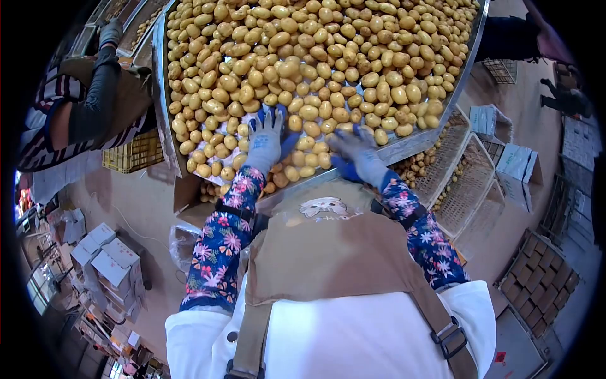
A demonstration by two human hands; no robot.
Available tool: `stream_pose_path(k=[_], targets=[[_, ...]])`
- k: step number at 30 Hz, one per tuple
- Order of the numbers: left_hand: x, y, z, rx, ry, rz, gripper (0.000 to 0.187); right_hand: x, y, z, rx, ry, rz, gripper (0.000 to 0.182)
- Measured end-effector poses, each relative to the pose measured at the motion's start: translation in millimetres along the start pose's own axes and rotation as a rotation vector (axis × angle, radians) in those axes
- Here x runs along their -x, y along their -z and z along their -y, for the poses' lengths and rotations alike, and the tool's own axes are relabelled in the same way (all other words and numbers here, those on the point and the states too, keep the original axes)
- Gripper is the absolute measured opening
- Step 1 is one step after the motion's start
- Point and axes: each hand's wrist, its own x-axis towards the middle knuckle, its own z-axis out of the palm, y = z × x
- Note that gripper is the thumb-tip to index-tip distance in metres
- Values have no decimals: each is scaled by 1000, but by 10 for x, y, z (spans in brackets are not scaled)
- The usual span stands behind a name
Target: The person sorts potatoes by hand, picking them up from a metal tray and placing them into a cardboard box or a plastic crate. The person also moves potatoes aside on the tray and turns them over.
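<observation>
Small yellow-brown potatoes (287, 66) cover a wide metal-edged sorting table (404, 148) in front of me. My left hand (266, 139), in a grey glove with blue fingers, lies on the potatoes near the front edge. Its fingers are stretched out and apart, and nothing is gripped. To its right, my right hand (361, 155) wears the same kind of glove and is slightly blurred. Its fingers are spread against the potatoes at the front rim, with the thumb apart and no potato held. A bare strip of the table's pale surface shows between potatoes around the left hand.
At the left stands another person (95, 101) in a grey glove, beside a yellow crate (132, 151). Plastic crates (467, 183) holding some potatoes sit below the table at right, near white cartons (516, 165). More boxes (107, 252) are stacked at lower left.
</observation>
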Motion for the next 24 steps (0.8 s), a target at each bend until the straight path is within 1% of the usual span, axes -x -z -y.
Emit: stream_pose_path(k=[2,3,4,5,6,7,8,9,10,11,13,14,16,17,18,19,20,22,23,24], targets=[[120,170,-29,63,-10,123,74,-143,60,-81,-76,71,56,38],[203,141,38,49,-94,12,73,-198,25,-144,-609,-236,30,37],[291,93,58,53,-92,14,73,-265,-14,-212,-1137,-550,2,36],[349,122,52,93,-43,28,71,-453,55,-255,-814,-540,-279,37],[358,155,44,134,6,41,70,-505,98,-380,-810,-541,-273,37],[331,184,40,233,83,136,68,-512,176,-541,-524,-318,-172,38],[305,205,49,238,85,137,68,-572,221,-673,-239,-98,-72,39],[265,213,62,205,70,143,67,-765,250,-806,-446,-231,58,36],[223,228,64,174,57,149,66,-1053,373,-811,-728,-517,118,31],[186,261,44,182,59,152,66,-1339,466,-897,-534,-372,-112,32],[47,357,-31,53,26,190,60,-1817,667,-975,-309,-176,-307,37],[-37,397,-71,54,28,189,60,-1983,623,-1061,-182,-251,-123,40],[-228,497,-158,52,39,180,49,-2241,569,-1059,21,-315,272,53],[-354,644,-205,81,18,155,38,-2313,514,-1074,17,-321,272,53],[-505,721,-235,80,10,157,38,-2359,470,-1095,37,-266,281,51],[-689,766,-260,102,-118,-45,37,-2370,416,-1121,59,-211,293,51],[-868,750,-266,129,-244,-245,36,-2319,343,-1133,61,-221,297,51],[-1314,615,-263,201,-297,-233,38,-2131,240,-1155,-214,-227,10,46],[-1500,628,-296,178,-283,-91,39,-2066,315,-1128,-475,-296,44,48],[-1660,625,-297,190,-262,22,32,-1924,250,-1097,-967,-378,-25,45]])
